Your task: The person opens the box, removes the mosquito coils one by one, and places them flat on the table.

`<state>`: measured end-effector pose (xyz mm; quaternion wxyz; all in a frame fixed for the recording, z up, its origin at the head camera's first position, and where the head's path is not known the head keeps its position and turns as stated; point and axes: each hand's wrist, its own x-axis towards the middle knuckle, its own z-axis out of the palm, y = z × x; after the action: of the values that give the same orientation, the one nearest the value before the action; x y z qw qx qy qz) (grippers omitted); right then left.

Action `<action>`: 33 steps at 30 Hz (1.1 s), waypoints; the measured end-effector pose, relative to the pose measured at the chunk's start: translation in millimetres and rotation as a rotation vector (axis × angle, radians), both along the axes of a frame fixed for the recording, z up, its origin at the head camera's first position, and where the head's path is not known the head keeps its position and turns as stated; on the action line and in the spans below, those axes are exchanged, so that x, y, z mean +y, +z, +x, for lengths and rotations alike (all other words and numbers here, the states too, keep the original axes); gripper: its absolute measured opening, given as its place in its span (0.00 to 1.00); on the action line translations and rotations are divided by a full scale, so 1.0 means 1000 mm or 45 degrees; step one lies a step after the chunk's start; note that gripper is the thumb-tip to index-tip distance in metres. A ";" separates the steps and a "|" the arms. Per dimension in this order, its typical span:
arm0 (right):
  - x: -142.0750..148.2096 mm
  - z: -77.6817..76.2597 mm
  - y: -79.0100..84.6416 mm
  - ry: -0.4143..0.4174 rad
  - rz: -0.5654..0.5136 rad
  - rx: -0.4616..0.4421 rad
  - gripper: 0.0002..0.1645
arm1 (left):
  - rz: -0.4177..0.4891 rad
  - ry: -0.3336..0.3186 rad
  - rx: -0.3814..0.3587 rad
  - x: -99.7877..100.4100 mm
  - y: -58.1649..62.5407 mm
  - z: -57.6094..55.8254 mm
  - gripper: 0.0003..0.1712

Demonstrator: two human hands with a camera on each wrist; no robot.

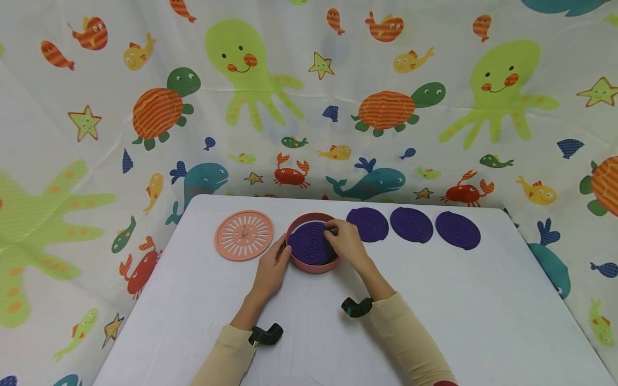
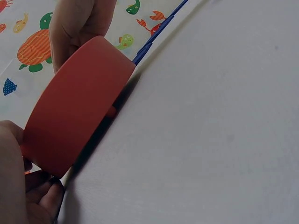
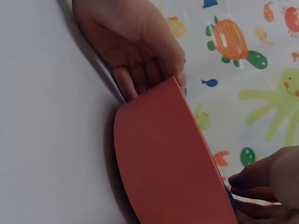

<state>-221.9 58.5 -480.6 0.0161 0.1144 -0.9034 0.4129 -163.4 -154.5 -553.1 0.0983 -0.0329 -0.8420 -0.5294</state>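
A round salmon-coloured box [image 1: 315, 268] lies between both hands, its side wall facing me in the left wrist view [image 2: 79, 107] and the right wrist view [image 3: 163, 149]. Inside it sits a purple mosquito coil [image 1: 311, 244], tilted slightly and covering most of the opening. My left hand [image 1: 272, 271] grips the box's left side, thumb at the rim and fingers curled under the wall. Over the right rim, my right hand [image 1: 347, 240] pinches the coil's right edge between thumb and fingers. Those fingertips are partly hidden in the wrist views.
Left of the box lies a matching slotted round lid [image 1: 244, 235]. Three more purple coils [image 1: 367, 225] [image 1: 411, 225] [image 1: 457, 230] lie in a row to the right, near the back edge of the white table [image 1: 483, 311]. A sea-animal curtain [image 1: 309, 107] hangs behind.
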 end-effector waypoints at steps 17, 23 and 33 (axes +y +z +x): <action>0.012 -0.007 0.000 0.107 -0.037 -0.099 0.10 | -0.010 0.010 0.011 0.000 0.000 -0.001 0.30; 0.012 -0.006 0.001 0.107 -0.029 -0.114 0.10 | -0.006 0.011 0.020 0.001 0.001 0.000 0.30; 0.011 -0.005 -0.002 0.096 -0.078 -0.104 0.10 | -0.001 0.003 -0.020 0.000 0.000 -0.001 0.31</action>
<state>-227.4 69.2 -482.9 -0.0329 0.1307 -0.8854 0.4449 -164.2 -154.8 -553.5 0.0924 -0.0276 -0.8431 -0.5291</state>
